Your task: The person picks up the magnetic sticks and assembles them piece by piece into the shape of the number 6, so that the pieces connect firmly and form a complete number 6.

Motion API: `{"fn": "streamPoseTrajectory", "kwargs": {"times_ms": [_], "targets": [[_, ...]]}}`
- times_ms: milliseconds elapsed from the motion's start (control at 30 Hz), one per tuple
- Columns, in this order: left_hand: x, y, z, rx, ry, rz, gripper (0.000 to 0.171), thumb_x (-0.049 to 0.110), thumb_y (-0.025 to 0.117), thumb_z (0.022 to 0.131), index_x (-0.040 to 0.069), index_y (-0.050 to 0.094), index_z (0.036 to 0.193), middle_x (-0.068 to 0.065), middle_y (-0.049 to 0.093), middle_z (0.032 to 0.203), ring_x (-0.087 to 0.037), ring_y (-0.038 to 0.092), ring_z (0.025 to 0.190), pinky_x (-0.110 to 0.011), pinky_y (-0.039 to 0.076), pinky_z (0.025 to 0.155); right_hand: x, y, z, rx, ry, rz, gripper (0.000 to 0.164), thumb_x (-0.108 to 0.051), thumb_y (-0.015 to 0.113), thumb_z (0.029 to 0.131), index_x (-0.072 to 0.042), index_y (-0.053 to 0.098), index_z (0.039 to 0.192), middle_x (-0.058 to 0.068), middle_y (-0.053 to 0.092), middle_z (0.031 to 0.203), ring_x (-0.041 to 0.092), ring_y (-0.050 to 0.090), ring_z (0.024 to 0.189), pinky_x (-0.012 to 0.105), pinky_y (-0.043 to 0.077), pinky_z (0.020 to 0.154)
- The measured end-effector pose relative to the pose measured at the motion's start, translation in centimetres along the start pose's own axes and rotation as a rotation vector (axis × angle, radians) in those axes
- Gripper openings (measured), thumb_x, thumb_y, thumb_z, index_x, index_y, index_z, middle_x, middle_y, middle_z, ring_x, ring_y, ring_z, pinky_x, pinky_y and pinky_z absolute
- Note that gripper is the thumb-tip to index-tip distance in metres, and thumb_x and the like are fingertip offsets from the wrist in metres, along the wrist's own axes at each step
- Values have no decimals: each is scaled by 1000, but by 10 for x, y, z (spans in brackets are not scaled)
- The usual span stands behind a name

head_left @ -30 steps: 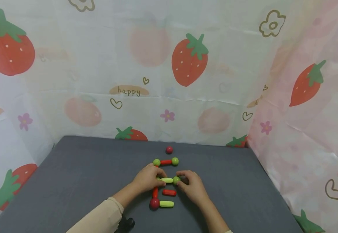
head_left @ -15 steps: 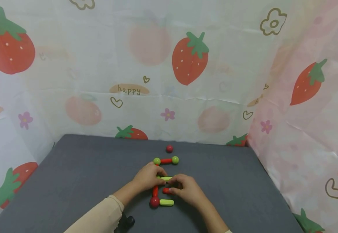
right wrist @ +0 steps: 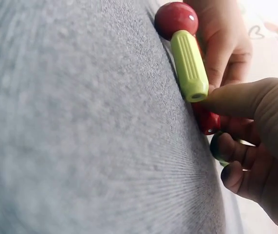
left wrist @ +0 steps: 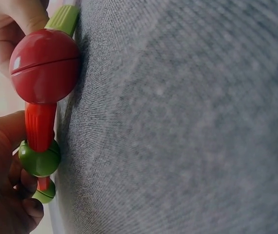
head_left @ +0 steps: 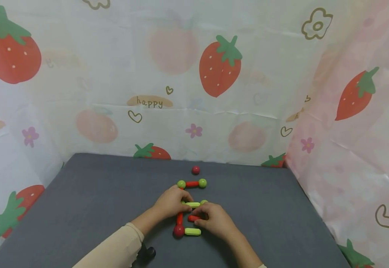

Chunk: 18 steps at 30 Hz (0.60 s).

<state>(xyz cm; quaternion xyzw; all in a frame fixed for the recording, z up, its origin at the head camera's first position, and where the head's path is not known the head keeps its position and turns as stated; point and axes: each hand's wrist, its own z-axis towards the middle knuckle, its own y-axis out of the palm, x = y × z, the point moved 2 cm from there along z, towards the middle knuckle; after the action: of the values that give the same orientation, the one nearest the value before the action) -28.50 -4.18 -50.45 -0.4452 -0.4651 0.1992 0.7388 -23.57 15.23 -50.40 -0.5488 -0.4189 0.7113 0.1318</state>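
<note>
On the dark tabletop lies a figure of magnetic rods and balls. My left hand (head_left: 170, 202) grips it at its middle green ball (left wrist: 40, 158), where red rods and a yellow-green rod (head_left: 192, 205) meet. Just right of there, my right hand (head_left: 216, 219) pinches a short red rod (head_left: 193, 218) between thumb and fingers; the fingers cover its right end. Behind those fingertips, a green ball (head_left: 203, 202) partly shows at the end of the yellow-green rod. Nearer me, a large red ball (head_left: 179, 231) carries another yellow-green rod (right wrist: 190, 66) pointing right.
At the figure's far end, two green balls (head_left: 202, 183) are joined by a red rod (head_left: 192, 184). Beyond them a loose red ball (head_left: 196, 170) lies near the table's back edge. A black object (head_left: 151, 253) shows beside the left sleeve (head_left: 114, 248). A strawberry-print cloth (head_left: 181, 123) hangs behind.
My right hand has let go of the green ball at the yellow-green rod's end and come nearer me to the short red rod. The left hand has stayed in place.
</note>
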Motion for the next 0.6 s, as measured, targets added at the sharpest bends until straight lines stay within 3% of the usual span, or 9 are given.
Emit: {"fn": "streamPoseTrajectory", "kwargs": {"times_ms": [600], "targets": [[1, 1, 0, 3, -2, -9, 14, 31, 87, 82, 26, 82, 95, 17, 74, 88, -10, 56, 90, -33, 49, 83, 3, 1, 1, 24, -6, -112, 17, -31, 84, 86, -30, 81, 103, -20, 70, 93, 1, 61, 85, 28, 51, 76]]}}
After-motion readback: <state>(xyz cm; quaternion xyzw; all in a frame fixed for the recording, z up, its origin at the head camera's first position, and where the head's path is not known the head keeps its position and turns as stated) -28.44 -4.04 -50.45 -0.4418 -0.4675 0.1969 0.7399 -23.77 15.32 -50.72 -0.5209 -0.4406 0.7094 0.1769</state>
